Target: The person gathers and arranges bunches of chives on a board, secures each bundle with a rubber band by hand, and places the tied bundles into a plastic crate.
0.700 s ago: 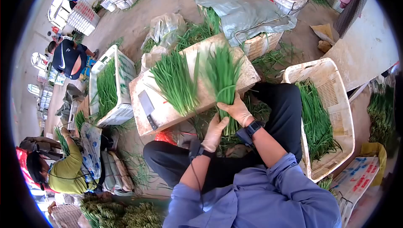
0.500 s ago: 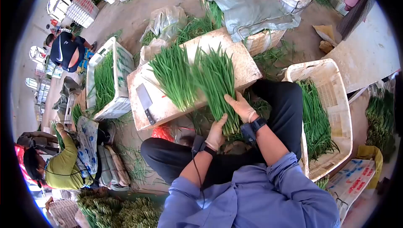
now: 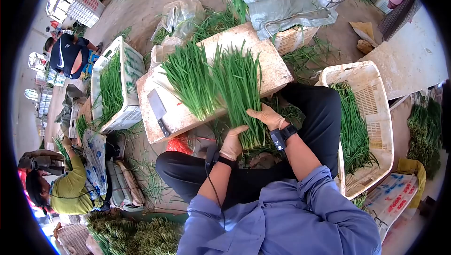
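Note:
A loose bunch of garlic chives is held between my two gloved hands, its cut ends toward me and its tips over the board. My left hand wraps the left side near the stem ends. On the other side, a little higher, my right hand closes round the stems with its thumb across the front. Beside this bunch, a second bunch of chives lies on the pale board. A cleaver with a dark handle rests at the board's left end.
White crates of chives stand at the left and right. A grey sheet covers a crate behind the board. Red plastic strands lie by my knee. Two people work at the left.
The held bunch has settled slightly, its tips less blurred and closer to the other bunch. My hands stay around it, the left slightly further left. The whole view has shifted a little.

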Action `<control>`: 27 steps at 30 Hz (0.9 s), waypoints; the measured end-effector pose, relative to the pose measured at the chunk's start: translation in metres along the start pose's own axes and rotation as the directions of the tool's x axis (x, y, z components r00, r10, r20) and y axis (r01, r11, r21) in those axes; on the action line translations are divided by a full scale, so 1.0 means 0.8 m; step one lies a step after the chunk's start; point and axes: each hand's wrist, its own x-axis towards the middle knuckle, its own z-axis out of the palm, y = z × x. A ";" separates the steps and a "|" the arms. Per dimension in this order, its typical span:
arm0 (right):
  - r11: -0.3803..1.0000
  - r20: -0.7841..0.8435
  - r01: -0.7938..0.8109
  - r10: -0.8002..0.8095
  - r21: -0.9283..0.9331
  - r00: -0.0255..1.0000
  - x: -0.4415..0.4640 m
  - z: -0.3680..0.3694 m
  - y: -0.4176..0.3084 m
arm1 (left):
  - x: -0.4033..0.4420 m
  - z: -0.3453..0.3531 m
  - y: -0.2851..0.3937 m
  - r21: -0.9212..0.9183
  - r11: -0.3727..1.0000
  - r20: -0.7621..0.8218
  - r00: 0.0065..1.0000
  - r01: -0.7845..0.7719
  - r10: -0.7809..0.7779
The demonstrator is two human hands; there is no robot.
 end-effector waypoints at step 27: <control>0.701 0.106 0.569 -0.586 -0.430 0.803 0.017 0.038 -0.209 | 0.002 0.164 0.164 0.288 0.633 0.387 0.692 -0.719 0.610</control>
